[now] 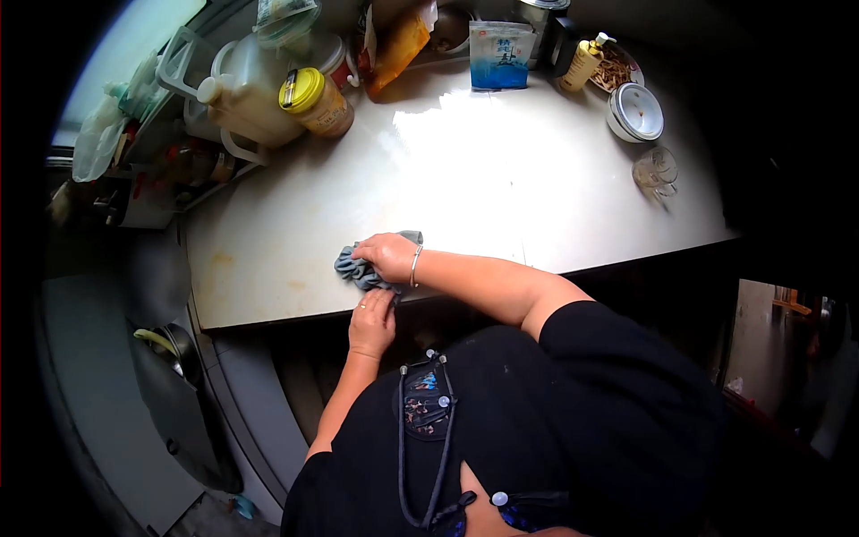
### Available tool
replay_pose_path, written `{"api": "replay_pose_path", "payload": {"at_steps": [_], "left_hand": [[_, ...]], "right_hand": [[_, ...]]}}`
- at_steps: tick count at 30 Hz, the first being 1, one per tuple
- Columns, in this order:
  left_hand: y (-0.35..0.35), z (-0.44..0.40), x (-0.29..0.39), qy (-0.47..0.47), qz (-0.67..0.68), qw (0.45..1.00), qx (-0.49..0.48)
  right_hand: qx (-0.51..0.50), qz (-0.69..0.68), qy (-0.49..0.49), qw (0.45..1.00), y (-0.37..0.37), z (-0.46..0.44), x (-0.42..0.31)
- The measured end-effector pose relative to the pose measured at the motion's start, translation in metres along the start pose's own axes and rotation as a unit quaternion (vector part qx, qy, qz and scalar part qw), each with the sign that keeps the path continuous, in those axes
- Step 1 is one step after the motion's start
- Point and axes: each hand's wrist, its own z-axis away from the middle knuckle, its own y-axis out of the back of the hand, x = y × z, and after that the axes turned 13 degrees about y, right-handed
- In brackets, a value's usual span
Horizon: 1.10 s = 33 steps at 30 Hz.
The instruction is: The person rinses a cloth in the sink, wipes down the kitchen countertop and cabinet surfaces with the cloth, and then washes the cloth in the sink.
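Observation:
A bunched grey-blue cloth (355,269) lies on the white tabletop (465,206) near its front edge. My right hand (388,257), with a bracelet at the wrist, is closed over the cloth and presses it against the surface. Just below, at the table's edge, my left hand (372,322) pinches the lower end of the same cloth between its fingers; a ring shows on one finger. The two hands are close together. Faint yellowish stains (219,259) mark the tabletop to the left of the cloth.
Along the back left stand a large plastic jug (255,94) and a yellow-lidded jar (318,103). A blue-white packet (499,55) and a yellow pump bottle (582,64) stand at the back. White bowls (635,113) and a glass mug (656,170) are on the right.

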Motion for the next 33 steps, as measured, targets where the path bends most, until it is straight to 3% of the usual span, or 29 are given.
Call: {"api": "replay_pose_path", "payload": {"at_steps": [6, 12, 14, 15, 17, 22, 33], "left_hand": [[0.007, -0.028, 0.023, -0.087, 0.085, 0.991, 0.046], [-0.013, -0.06, 0.083, -0.268, 0.19, 0.942, -0.073], [-0.04, -0.062, 0.094, -0.27, 0.186, 0.935, -0.134], [-0.05, -0.061, 0.099, -0.274, 0.181, 0.925, -0.193], [-0.057, -0.056, 0.109, -0.259, 0.172, 0.931, -0.191], [-0.052, -0.047, 0.101, -0.242, 0.186, 0.935, -0.181], [-0.006, -0.013, -0.001, -0.171, 0.161, 0.966, -0.106]], "right_hand": [[0.144, 0.011, -0.112, 0.983, 0.063, 0.035, -0.037], [0.257, 0.145, -0.226, 0.928, 0.124, 0.153, -0.058], [0.271, 0.264, -0.258, 0.889, 0.126, 0.2, -0.056], [0.254, 0.316, -0.279, 0.871, 0.123, 0.221, -0.054], [0.217, 0.374, -0.33, 0.839, 0.109, 0.256, -0.049], [0.215, 0.422, -0.35, 0.808, 0.082, 0.243, -0.041], [0.1, 0.348, -0.26, 0.895, -0.003, 0.115, -0.063]]}}
